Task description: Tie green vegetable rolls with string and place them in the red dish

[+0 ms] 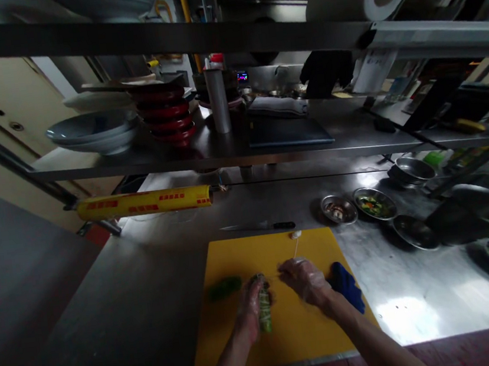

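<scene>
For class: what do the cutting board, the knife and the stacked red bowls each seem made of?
The yellow cutting board looks like matte plastic: opaque colour, no grain. The knife has a bright, reflective steel-looking blade and a dark handle, probably plastic. The stacked red bowls look lacquered, with glossy dark-red sides; plastic or wood, the look can't settle.

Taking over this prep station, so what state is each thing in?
Left clear-gloved hand: resting on the green vegetable bundle
Right clear-gloved hand: raised beside a thin white string
Black-handled steel chef's knife: lying flat behind the board
Yellow plastic cutting board: lying flat
Blue cloth: crumpled at the board's edge
Yellow cling-film roll: level below the shelf
</scene>
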Demonstrator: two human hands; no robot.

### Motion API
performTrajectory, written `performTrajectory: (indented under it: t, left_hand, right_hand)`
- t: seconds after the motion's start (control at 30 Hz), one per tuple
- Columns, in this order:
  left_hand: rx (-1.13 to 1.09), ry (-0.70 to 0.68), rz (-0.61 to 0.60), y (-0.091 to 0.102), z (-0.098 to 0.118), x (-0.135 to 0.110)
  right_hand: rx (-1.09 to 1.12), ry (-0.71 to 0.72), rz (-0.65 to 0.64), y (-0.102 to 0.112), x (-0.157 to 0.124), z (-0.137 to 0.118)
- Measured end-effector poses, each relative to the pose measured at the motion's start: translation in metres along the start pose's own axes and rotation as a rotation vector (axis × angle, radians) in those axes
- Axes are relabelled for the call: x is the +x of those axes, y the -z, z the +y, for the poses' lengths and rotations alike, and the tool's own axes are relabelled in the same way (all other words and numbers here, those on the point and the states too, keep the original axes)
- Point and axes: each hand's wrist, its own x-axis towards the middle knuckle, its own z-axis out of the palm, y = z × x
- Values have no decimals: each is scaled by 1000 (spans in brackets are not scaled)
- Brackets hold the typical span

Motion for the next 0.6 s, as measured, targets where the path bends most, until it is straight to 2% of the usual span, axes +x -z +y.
performTrajectory:
  t: [0.1, 0.17, 0.27, 0.33, 0.47, 0.53, 0.6]
  left_hand:
    - [108, -14, 90, 19, -15, 3]
    - [173, -25, 143, 31, -26, 1]
    - [208, -38, 278, 41, -41, -8]
    - [198, -53, 366, 42, -51, -18]
    - [122, -78, 444, 35, -72, -41]
    - [100, -83, 489, 30, -85, -49]
    - [72, -102, 538, 27, -98, -53]
  right_hand:
    - [-118, 91, -112, 11, 14, 24]
    - [-241, 98, -69, 24, 32, 42]
    - [-413, -15, 30, 48, 77, 69]
    - [-466, -21, -25, 56, 116, 84]
    - [-523, 1, -248, 43, 186, 108]
    - [-556, -56, -318, 31, 207, 114]
    - [-584, -105, -336, 23, 220, 116]
